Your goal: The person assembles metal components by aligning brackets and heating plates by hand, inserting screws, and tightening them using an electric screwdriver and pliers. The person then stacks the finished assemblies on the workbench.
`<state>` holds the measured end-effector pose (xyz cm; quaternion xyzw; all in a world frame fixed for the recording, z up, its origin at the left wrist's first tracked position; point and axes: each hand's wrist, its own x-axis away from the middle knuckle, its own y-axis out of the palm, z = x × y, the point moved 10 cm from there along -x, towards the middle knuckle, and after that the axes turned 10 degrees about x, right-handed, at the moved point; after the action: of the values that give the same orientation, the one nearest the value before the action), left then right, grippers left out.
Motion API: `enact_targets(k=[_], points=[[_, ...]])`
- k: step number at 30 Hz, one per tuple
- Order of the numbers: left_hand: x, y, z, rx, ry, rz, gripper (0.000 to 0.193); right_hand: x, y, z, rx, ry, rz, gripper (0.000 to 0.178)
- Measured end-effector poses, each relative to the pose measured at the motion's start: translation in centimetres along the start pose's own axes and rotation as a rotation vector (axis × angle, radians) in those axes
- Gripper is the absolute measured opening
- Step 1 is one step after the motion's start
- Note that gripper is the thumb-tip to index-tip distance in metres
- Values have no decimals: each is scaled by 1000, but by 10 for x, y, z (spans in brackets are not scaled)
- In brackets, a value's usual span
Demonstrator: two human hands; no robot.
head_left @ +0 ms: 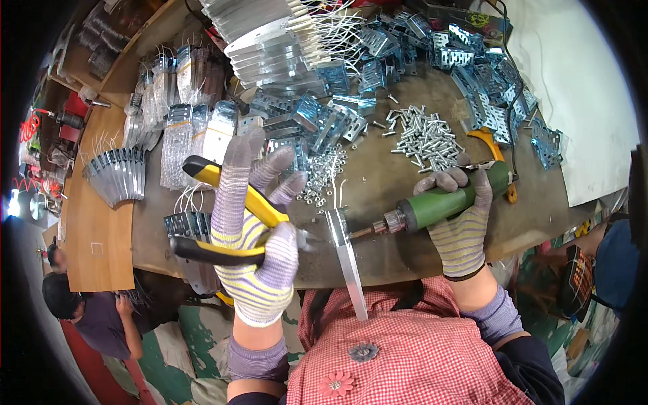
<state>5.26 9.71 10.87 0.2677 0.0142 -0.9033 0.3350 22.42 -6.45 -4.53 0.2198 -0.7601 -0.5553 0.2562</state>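
Note:
My left hand (pixel 236 229), in a striped glove, holds a pair of pliers (pixel 266 206) with yellow and black handles. Its thumb presses on them while several fingers stretch upward; the jaws are blurred. Around a green power screwdriver (pixel 439 206) my gloved right hand (pixel 462 236) is closed. The tool points left, and its bit ends close to a flat silver metal strip (pixel 348 266); whether they touch I cannot tell. That strip has white wires at its far end and juts over the table's near edge toward my red checked apron (pixel 405 351).
Loose screws (pixel 425 138) and small nuts (pixel 327 179) lie mid-table. Behind them are piled blue-silver perforated brackets (pixel 486 101) and stacked wired strips (pixel 270 54). Bundled strips (pixel 118 175) stand at left, a white board (pixel 574 101) at right. Another person (pixel 101 324) is at lower left.

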Motion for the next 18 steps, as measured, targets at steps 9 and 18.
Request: enact_targets(k=[9,18], points=[[-4,27,1,-76,53,-4,69,1,0,0,-11,9,8,25],[-4,9,-18,122,129,196,41,3,9,1,25,-15,-65,15]])
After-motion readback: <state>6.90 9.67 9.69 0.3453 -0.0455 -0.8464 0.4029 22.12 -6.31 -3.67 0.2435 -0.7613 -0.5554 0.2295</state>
